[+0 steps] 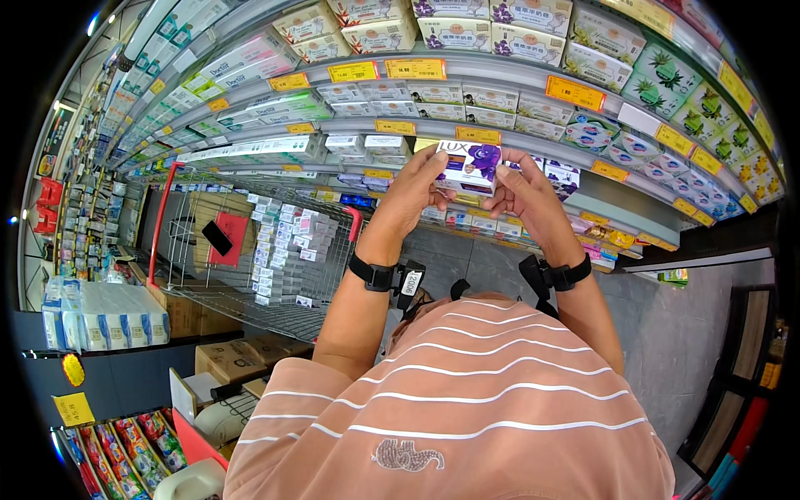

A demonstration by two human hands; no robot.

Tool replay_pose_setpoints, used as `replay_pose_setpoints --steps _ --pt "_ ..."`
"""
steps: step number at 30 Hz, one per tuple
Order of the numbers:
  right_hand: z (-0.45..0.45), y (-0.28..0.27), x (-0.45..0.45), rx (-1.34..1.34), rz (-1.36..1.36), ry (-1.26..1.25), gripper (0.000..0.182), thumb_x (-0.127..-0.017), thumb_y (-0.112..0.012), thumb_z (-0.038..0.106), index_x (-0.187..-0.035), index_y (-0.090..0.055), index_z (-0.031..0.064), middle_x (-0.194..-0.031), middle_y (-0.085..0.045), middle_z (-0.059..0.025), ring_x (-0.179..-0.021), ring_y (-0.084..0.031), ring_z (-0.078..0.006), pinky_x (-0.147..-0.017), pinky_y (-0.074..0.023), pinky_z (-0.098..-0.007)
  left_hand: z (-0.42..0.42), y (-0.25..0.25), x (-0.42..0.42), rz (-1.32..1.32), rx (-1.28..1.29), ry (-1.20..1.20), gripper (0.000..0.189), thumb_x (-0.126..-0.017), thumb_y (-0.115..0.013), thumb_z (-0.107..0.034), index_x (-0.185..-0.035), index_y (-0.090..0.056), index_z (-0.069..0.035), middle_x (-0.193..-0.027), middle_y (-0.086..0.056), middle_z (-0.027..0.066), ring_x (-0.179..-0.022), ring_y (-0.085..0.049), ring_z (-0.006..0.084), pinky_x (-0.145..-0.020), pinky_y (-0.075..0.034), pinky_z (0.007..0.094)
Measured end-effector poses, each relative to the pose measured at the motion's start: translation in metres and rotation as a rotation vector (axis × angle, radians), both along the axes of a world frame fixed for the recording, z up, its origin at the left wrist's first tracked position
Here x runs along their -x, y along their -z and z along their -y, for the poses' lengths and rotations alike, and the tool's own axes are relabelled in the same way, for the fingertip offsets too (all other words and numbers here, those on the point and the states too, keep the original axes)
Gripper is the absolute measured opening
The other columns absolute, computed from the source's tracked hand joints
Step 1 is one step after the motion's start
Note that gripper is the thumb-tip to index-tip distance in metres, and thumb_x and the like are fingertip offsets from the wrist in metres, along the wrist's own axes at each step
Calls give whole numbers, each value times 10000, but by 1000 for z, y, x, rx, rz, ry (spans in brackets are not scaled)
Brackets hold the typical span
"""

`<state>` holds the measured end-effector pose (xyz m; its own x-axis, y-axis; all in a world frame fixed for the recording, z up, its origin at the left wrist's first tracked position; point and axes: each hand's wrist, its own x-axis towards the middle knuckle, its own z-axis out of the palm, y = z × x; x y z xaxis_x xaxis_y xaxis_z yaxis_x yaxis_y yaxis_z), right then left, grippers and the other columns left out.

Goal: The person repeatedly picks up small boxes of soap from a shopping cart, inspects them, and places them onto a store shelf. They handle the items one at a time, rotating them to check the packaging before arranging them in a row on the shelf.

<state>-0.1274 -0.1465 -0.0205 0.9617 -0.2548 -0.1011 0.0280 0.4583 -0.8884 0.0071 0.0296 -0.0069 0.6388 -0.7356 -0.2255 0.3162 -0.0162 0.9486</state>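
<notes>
Both my hands hold a white and purple Lux soap box (pixel 465 167) in front of the soap shelves. My left hand (pixel 415 187) grips its left end, thumb on the front face. At the right end, my right hand (pixel 528 190) has its thumb near the edge and its fingers curled around the box. Similar purple and white boxes (pixel 562 180) sit on the shelf just behind my right hand. A wire shopping cart (pixel 250 312) with red corners stands to the left, holding many stacked small boxes (pixel 290 247) and a black phone (pixel 216 238) on a red item.
Shelf edges (pixel 500 74) with orange price tags curve across the top, above and behind my hands. Wrapped white packs (pixel 109 315) and cardboard cartons (pixel 231 361) are at the lower left. Grey floor tiles (pixel 662 350) show at the right, beside a dark rack (pixel 731 375).
</notes>
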Motion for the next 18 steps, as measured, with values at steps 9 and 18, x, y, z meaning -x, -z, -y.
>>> replay_pose_setpoints --steps 9,18 --pt "-28 -38 8 217 198 -195 525 -995 -583 186 -1474 -409 58 -1303 -594 -135 -945 -669 -183 -781 -559 -299 4 32 -13 -550 448 -34 341 -1010 -513 -309 -1224 -593 -55 -1015 -674 83 -749 -614 162 -526 -449 267" --pt "-33 -34 3 337 183 -301 501 -994 -568 183 -1459 -450 41 -1291 -609 -94 -867 -657 -146 -724 -535 -262 15 19 -7 -790 499 -41 489 -985 -533 -379 -1196 -586 59 -964 -666 177 -582 -539 138 -441 -429 244"
